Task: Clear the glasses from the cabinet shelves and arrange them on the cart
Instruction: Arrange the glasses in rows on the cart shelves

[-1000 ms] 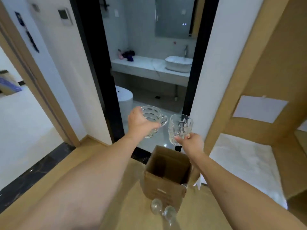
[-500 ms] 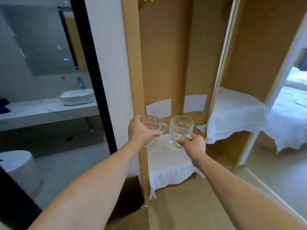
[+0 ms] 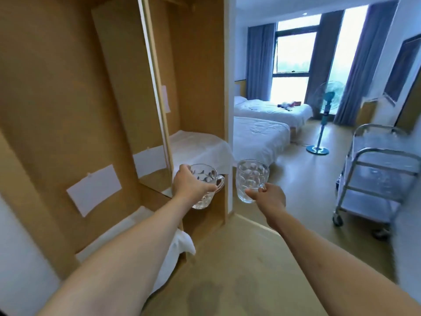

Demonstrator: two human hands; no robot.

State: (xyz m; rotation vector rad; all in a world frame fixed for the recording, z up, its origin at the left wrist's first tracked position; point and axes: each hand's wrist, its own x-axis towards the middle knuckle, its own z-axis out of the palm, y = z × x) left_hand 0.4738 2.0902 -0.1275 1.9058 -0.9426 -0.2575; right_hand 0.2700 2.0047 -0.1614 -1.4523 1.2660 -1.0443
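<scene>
The left grip (image 3: pixel 190 187) is wrapped around the body of a clear patterned glass mug (image 3: pixel 205 185), fingers curled over its near side, the handle pointing right and free of the hand. The right grip (image 3: pixel 266 197) pinches the handle of a second glass mug (image 3: pixel 250 180) between thumb and curled fingers, with the mug body standing upright just left of the hand. The two mugs hang in the air at about the same height, near each other but apart, with the front edge of a wooden cabinet panel (image 3: pixel 226 110) showing between them.

Behind the left grip lies a cabinet shelf (image 3: pixel 196 147) draped with white cloth; below and nearer to the person, a lower shelf (image 3: pixel 127 233) is also covered in white cloth. White paper sheets (image 3: pixel 95 190) are pinned to the cabinet wall left of that grip.

Well to the right of the right grip stands a metal cart (image 3: pixel 378 183) on wheels, its tiers blurred. Beyond the right grip, across the wood-tone floor (image 3: pixel 303 190), are two beds (image 3: pixel 259 137) with white covers, a blue standing fan (image 3: pixel 325 103), and a bright window (image 3: pixel 293 55) flanked by blue curtains.
</scene>
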